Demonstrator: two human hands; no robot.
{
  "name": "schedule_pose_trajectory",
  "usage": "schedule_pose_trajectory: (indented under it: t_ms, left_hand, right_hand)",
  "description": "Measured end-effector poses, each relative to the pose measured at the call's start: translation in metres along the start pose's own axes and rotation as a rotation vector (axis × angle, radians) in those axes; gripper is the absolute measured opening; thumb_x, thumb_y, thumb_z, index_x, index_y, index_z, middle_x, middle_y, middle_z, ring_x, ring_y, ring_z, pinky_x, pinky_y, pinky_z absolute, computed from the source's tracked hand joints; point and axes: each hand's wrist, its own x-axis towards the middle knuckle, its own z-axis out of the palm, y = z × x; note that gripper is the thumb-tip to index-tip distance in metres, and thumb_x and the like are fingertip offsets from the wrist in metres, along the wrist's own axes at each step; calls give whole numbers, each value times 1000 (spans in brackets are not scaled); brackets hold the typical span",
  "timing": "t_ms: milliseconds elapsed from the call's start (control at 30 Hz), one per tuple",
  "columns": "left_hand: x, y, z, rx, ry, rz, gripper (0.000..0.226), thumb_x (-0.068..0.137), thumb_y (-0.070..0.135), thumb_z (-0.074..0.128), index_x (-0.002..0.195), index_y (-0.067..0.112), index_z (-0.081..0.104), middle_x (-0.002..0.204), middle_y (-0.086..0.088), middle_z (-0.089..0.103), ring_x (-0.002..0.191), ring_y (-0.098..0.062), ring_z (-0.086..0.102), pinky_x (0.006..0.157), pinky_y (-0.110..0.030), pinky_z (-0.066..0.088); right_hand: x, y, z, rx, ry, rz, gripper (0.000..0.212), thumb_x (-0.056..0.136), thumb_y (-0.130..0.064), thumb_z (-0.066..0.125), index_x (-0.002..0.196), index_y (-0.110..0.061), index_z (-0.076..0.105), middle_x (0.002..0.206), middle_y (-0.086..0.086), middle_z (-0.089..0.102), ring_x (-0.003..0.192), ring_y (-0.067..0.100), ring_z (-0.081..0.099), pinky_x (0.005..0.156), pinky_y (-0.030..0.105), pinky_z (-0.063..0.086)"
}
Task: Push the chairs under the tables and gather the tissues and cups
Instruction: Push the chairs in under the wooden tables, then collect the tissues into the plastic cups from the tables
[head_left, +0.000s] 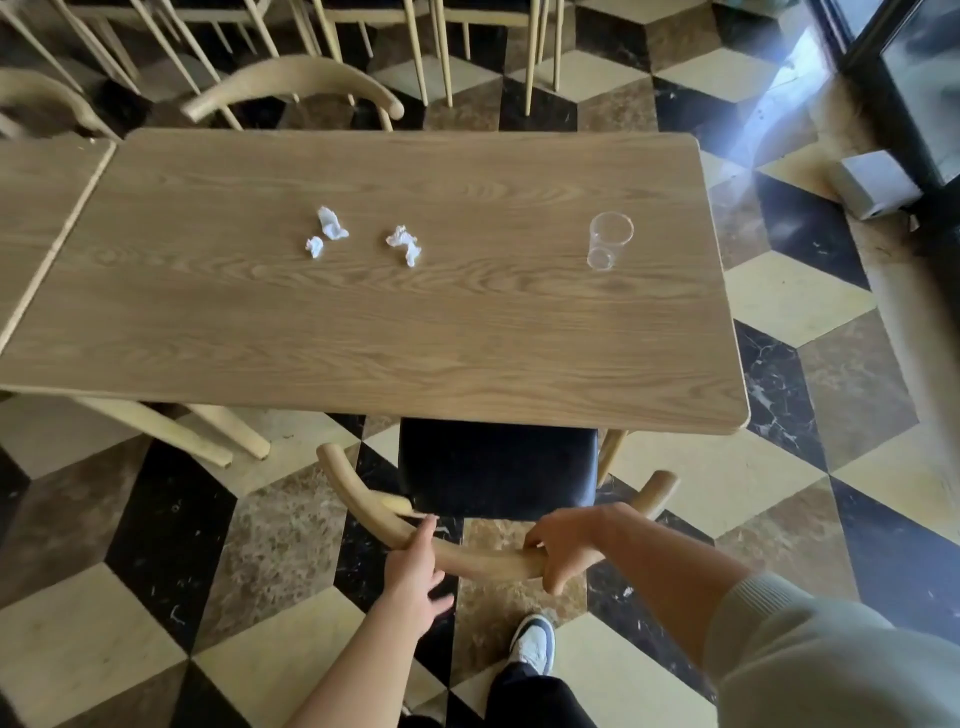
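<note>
Currently right hand (558, 551) grips the chair (493, 467) backrest; left hand (415, 571) open, fingers against it. Tissues (332, 226), cup (608, 240) on table (363, 332), well apart.

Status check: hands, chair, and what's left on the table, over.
Right hand grip on chair backrest; left hand open against it. Black seat partly under table. Three tissues, one clear cup uncollected.

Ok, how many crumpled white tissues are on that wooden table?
3: a larger crumpled white tissue left of centre, a small one just below-left of it, another to their right. None appear hidden.
</note>
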Motion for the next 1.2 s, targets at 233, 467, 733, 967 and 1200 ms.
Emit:
schedule_pose_trajectory:
  t_ms: [233, 467, 733, 967, 1200]
  left_hand:
    - [-16, 61, -33, 541, 513, 392, 66, 97, 58, 49, 109, -4, 67, 87, -17, 67, 74, -32, 65, 74, -44, 60]
    - [-37, 185, 3, 649, 375, 795, 44, 96, 34, 55, 63, 5, 53, 62, -12, 59, 58, -29, 54, 59, -39, 40]
    - [7, 316, 49, 915, 65, 996, 26, 93, 41, 59, 91, 15, 62, 82, 2, 65, 83, -25, 63, 70, -33, 43]
    - [47, 424, 52, 1002, -157, 1159, 20, 93, 36, 63, 93, 16, 64, 81, 10, 65, 79, -16, 60, 64, -29, 38]
    - [60, 460, 36, 1097, -433, 1308, 61, 80, 43, 78, 131, 19, 55, 110, 2, 62, 95, -14, 60, 82, -27, 46]
  right_hand:
    - [-22, 6, -78, 235, 148, 24, 54, 88, -49, 75, 134, -23, 64, 127, 2, 71, 108, 20, 72, 94, 35, 53]
    - [-43, 14, -179, 481, 937, 203, 13, 91, -19, 62, 89, -20, 74, 86, 0, 73, 87, 25, 71, 74, 30, 55]
    - [-25, 23, -263, 517, 1558, 574, 36, 85, -18, 70, 119, -17, 56, 126, 12, 45, 112, 33, 48, 74, 39, 47]
    - [16, 50, -314, 772, 1410, 886, 25, 97, -27, 66, 119, -15, 68, 138, 14, 38, 122, 39, 47, 101, 47, 46]
    - [63, -60, -330, 538, 1586, 355, 4, 86, -17, 80, 88, -19, 77, 110, 4, 54, 93, 17, 59, 79, 25, 46]
